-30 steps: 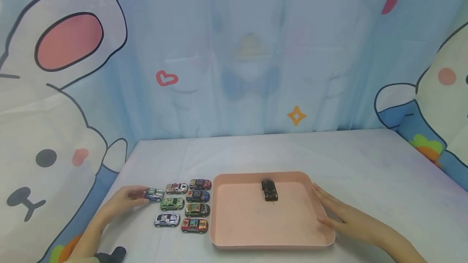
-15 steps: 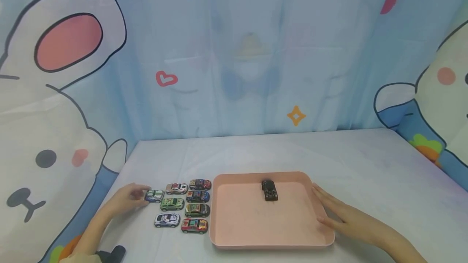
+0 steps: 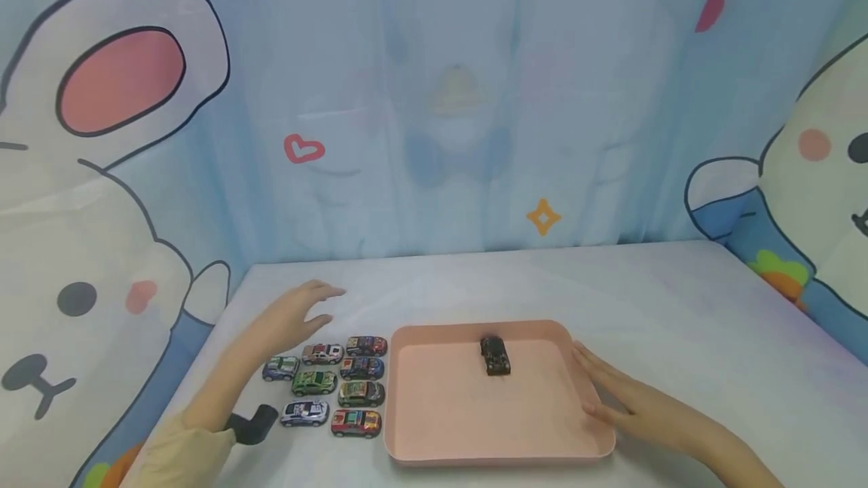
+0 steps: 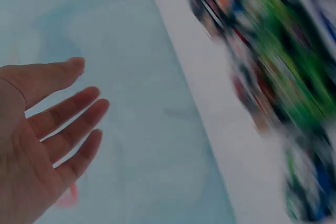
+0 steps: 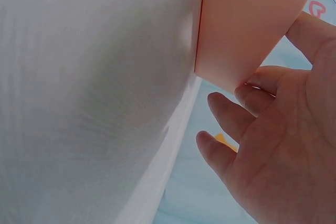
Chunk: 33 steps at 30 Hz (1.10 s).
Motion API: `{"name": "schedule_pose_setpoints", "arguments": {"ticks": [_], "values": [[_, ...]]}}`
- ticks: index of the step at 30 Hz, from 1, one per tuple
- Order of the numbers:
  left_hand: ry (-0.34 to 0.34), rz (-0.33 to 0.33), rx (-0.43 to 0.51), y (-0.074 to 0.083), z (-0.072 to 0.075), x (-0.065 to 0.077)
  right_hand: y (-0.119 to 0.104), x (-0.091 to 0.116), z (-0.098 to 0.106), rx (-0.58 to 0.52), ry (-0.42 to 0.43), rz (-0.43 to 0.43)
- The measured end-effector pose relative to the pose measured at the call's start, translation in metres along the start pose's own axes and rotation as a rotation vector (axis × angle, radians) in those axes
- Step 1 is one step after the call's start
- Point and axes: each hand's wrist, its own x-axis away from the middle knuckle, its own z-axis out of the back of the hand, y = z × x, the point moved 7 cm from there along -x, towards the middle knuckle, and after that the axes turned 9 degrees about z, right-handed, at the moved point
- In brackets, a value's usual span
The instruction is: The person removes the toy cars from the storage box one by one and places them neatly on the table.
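My left hand (image 3: 288,320) is raised behind the toy cars, thumb and fingers spread with nothing between them; the left wrist view shows the bare palm too. Nearest to it are a white-and-red toy car (image 3: 322,354) and a green-and-blue toy car (image 3: 280,368). My right hand (image 3: 627,401) rests against the right side of a pink tray (image 3: 434,450), its fingers extended along the rim. In the right wrist view fingertips touch the tray's outer wall (image 5: 247,19). One black toy car (image 3: 496,356) sits inside the tray near its back wall.
Left of the tray, several other toy cars stand in rough rows, among them a green car (image 3: 315,382), a silver car (image 3: 305,413) and a red car (image 3: 356,423). A white cloth (image 3: 678,300) covers the table. A blue printed curtain (image 3: 434,209) hangs behind.
My left hand has left the green-and-blue car at the row's left end and moved up and to the right, fingers spreading. The right hand stays at the tray. The head view shifts slightly.
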Motion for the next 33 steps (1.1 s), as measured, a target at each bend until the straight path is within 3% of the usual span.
{"name": "schedule_pose_setpoints", "arguments": {"ticks": [4, 8, 11, 13, 18, 20, 28, 33], "values": [[-0.107, -0.174, 0.032, 0.068, -0.024, -0.033, 0.000, 0.001, 0.001, -0.005, 0.010, 0.029], [-0.286, -0.367, 0.009, 0.129, -0.069, -0.056, -0.001, 0.002, 0.000, 0.002, 0.016, 0.061], [-0.382, -0.467, -0.072, 0.159, -0.101, -0.064, -0.003, 0.002, -0.003, 0.009, 0.001, 0.089], [-0.411, -0.489, -0.160, 0.172, -0.118, -0.068, -0.004, 0.002, -0.004, 0.022, -0.008, 0.094], [-0.384, -0.533, -0.458, 0.187, -0.143, -0.076, -0.004, 0.004, -0.001, -0.006, -0.012, 0.076], [-0.365, -0.555, -0.532, 0.187, -0.149, -0.078, -0.004, 0.004, -0.002, -0.029, -0.018, 0.069], [-0.333, -0.539, -0.489, 0.181, -0.153, -0.078, -0.004, 0.004, -0.002, 0.029, -0.006, 0.094], [-0.324, -0.464, -0.481, 0.175, -0.147, -0.076, -0.004, 0.005, -0.001, 0.071, 0.013, 0.123]]}}
